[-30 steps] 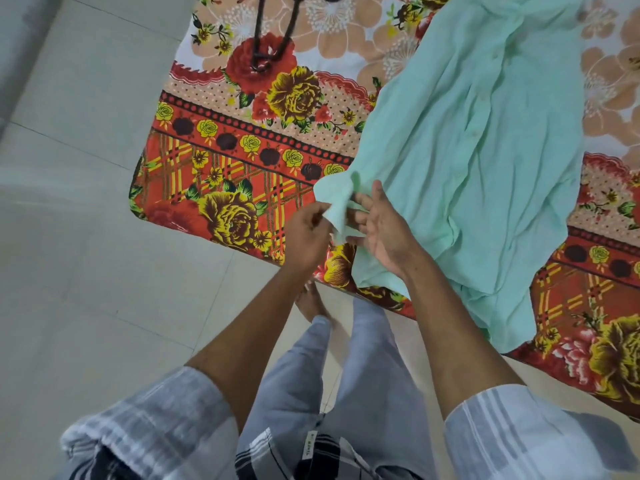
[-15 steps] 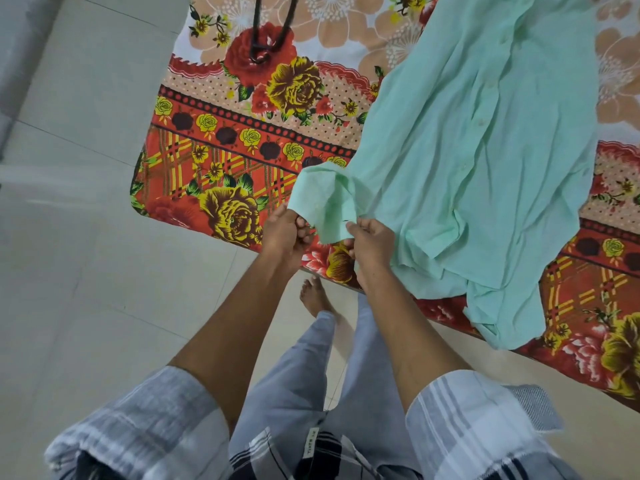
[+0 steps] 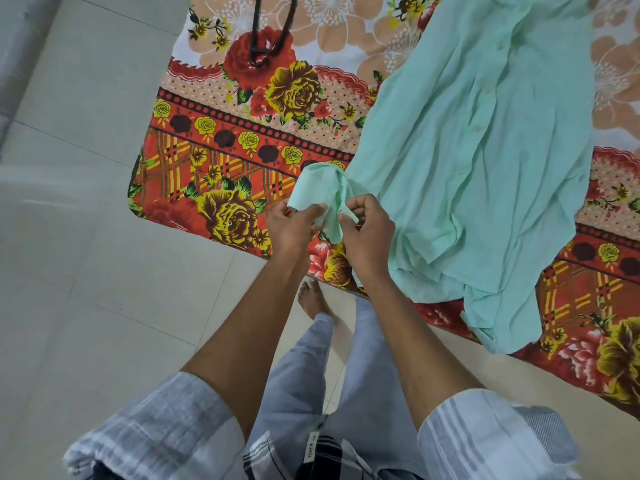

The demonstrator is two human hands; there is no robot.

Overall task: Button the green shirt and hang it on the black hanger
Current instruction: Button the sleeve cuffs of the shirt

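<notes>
The pale green shirt [image 3: 485,150] lies spread on a flowered bedsheet [image 3: 225,161], its placket running down the middle and its hem hanging over the near edge. One sleeve end [image 3: 318,188] is lifted off the sheet at the shirt's left side. My left hand [image 3: 294,226] pinches the cuff from the left. My right hand [image 3: 367,230] pinches the same cuff from the right, the two hands close together. The black hanger [image 3: 270,39] lies on the sheet at the top, only its lower end in view.
The bed's near edge runs diagonally from left to lower right. Pale floor tiles [image 3: 86,271] fill the left side. My bare foot [image 3: 311,296] and grey trousers stand right against the bed edge.
Both hands have kept hold of the sleeve end and shifted their grip along the cuff. The cuff has turned and bunched between them. The view has moved slightly.
</notes>
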